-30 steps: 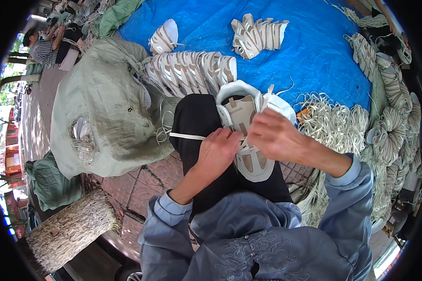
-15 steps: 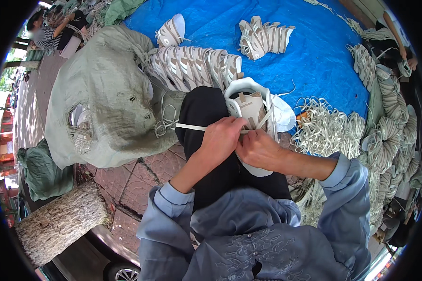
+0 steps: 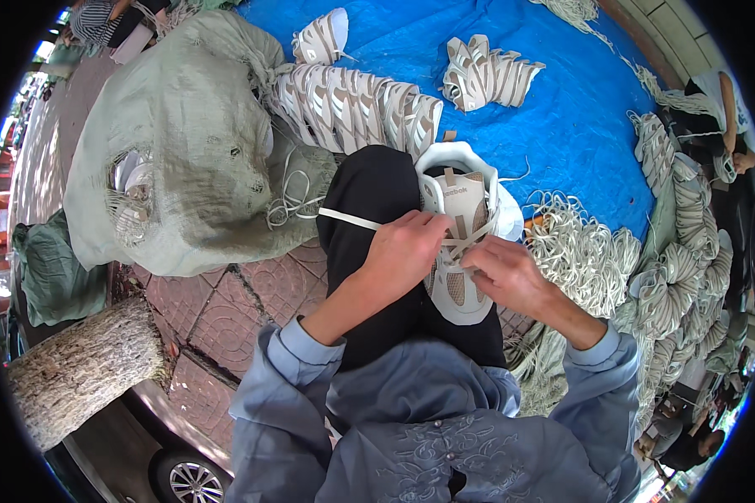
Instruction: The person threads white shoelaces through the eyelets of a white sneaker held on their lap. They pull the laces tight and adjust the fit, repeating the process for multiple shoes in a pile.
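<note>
A white and beige shoe upper point(image 3: 463, 191) rests on my black-trousered lap, its toe toward me and its collar away from me. A flat white shoelace point(image 3: 350, 220) crosses its lower eyelets, and one loose stretch runs left over my knee. My left hand point(image 3: 408, 251) is closed at the left eyelet row, pinching the shoelace. On the right side of the lacing, my right hand point(image 3: 508, 270) has its thumb and forefinger pressed together at the lace's crossing. The fingertips hide part of the lace there.
A bundle of white laces point(image 3: 583, 251) lies to the right on a blue tarp point(image 3: 554, 101). Nested shoe uppers point(image 3: 348, 109) lie beyond my knees, beside a large woven sack point(image 3: 176, 142). More stacked uppers point(image 3: 688, 260) line the right, where another person point(image 3: 726, 109) sits.
My right hand has moved right and away from my left hand, uncovering the lace crossing and the shoe's toe. The whole view has shifted slightly.
</note>
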Demonstrator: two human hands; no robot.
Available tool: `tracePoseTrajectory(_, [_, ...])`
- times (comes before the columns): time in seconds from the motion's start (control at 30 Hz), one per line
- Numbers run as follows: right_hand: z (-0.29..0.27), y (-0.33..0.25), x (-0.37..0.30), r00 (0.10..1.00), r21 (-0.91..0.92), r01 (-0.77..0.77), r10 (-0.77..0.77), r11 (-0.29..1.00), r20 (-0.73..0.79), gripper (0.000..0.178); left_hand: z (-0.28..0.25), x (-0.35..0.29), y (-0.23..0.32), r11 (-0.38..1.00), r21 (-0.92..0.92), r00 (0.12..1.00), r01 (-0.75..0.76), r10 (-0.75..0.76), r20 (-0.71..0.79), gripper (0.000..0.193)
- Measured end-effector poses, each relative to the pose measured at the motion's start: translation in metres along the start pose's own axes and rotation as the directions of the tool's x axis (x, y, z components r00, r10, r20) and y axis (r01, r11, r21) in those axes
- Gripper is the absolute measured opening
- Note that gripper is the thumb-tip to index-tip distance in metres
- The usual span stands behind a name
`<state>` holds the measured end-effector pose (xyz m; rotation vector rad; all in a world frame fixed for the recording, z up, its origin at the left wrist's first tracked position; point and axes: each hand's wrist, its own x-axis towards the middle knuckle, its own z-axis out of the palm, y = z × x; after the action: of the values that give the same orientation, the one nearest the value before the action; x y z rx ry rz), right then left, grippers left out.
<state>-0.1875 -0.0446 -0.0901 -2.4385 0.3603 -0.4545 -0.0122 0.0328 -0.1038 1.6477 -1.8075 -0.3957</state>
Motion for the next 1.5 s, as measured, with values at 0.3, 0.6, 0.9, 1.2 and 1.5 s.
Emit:
tracePoseTrajectory(0.3, [0.021, -0.002, 0.019, 0.976, -0.330, 0.203, -0.162, 0.922, 0.148, 0.017, -0.024, -0.021, 0.009, 0.996, -0.092, 0.987, -0.004, -0.011, -0.159, 0.019])
tracePoseTrajectory(0.6, [0.013, 0.021, 0.013, 0.966, 0.463, -0.252, 0.195, 0.850, 0.169, 0.019, 0.017, -0.038, 0.024, 0.913, -0.328, 0.970, 0.241, -0.239, 0.046, 0.017])
tracePoseTrajectory(0.9, [0.010, 0.025, 0.001, 0.928, 0.518, -0.354, 0.361, 0.779, 0.091, 0.018, 0.039, -0.022, 0.018, 0.999, -0.013, 0.993, 0.029, -0.030, -0.117, 0.014])
tracePoseTrajectory(1.2, [0.001, 0.024, -0.001, 0.852, 0.653, -0.498, 0.463, 0.570, 0.244, 0.030, 0.032, -0.011, 0.018, 0.938, 0.280, 0.948, -0.202, 0.259, -0.186, 0.017])
tracePoseTrajectory(1.5, [0.011, 0.019, 0.009, 0.912, 0.379, -0.409, 0.386, 0.830, 0.139, 0.032, 0.014, -0.031, 0.023, 0.899, -0.335, 0.950, 0.281, -0.311, -0.037, 0.017])
